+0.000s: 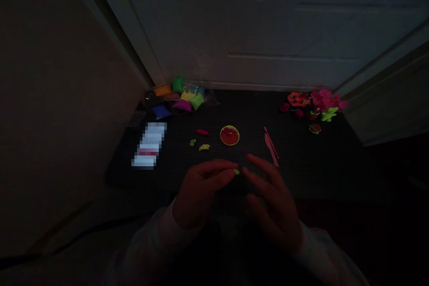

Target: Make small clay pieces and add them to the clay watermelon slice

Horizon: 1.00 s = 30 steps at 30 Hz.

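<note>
Between the thumb and forefinger of my left hand (206, 185) is a small piece of light green clay (236, 171). My right hand (273, 201) hovers just right of it, fingers apart and holding nothing. Beyond my hands lies a round red clay disc with a yellow rim (229, 142), with small red pieces on top. To its left are a red clay roll (202, 132), a green clay lump (192, 142) and a yellow clay piece (204, 147). A tiny dark red bit (244, 152) sits near my right fingertips.
Pink modelling tools (271, 147) lie right of the disc on the dark table (301, 165). Bags of coloured clay (182, 105) are at the back left, near a lit phone with a blurred screen (149, 145). Finished-looking clay shapes (325, 99) cluster at the back right.
</note>
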Tool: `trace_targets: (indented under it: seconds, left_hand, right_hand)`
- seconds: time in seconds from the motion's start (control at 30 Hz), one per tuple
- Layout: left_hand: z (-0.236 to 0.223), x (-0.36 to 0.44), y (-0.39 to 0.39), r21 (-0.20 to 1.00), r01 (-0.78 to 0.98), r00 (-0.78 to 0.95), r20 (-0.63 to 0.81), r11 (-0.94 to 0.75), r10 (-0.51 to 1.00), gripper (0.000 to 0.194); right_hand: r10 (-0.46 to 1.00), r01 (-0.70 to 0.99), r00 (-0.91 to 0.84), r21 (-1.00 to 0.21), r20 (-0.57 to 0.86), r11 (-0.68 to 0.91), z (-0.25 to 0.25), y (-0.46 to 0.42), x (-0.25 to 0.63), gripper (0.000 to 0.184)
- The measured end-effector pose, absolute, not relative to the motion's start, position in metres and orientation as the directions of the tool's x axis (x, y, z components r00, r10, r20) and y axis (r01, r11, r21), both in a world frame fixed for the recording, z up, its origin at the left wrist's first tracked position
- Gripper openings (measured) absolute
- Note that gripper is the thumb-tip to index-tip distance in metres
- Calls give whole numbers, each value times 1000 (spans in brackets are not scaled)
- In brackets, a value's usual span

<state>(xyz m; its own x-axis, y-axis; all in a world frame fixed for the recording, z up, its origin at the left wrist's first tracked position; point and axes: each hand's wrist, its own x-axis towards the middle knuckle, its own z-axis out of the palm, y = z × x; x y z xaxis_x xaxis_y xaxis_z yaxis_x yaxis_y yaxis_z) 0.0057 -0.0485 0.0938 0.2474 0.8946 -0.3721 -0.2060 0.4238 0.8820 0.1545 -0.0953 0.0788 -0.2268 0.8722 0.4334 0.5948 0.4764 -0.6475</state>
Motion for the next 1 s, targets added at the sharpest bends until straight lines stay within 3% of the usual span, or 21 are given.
trace_targets:
  seconds: [0.13, 0.27, 0.43, 0.73, 0.87, 1.0]
  left_hand:
    - [92, 8, -48, 829, -283, 245, -423, 482, 872, 11]
    - [87, 8, -47, 809, -303, 258, -439, 504, 861, 10]
    - [80, 9, -45, 788, -312, 249, -471, 531, 846, 9]
    - [75, 10, -44, 782, -343, 224, -469, 520, 854, 11]
    - [74, 10, -41, 806, -321, 204, -454, 497, 867, 13]
    - [84, 9, -39, 851, -280, 238, -386, 443, 891, 12]
  right_hand:
    - [894, 600, -71, -697, 442, 393, 71, -88, 164, 45]
    - [900, 699, 154, -689, 408, 192, 43, -68, 182, 30]
    - [964, 777, 117, -626, 238, 60, 6, -51, 193, 30]
    - [965, 847, 61, -525, 256, 86, -8, -35, 183, 21]
    - [976, 772, 81, -632, 204, 69, 4, -35, 181, 16]
    - [984, 538, 63, -836, 166, 107, 47, -50, 176, 12]
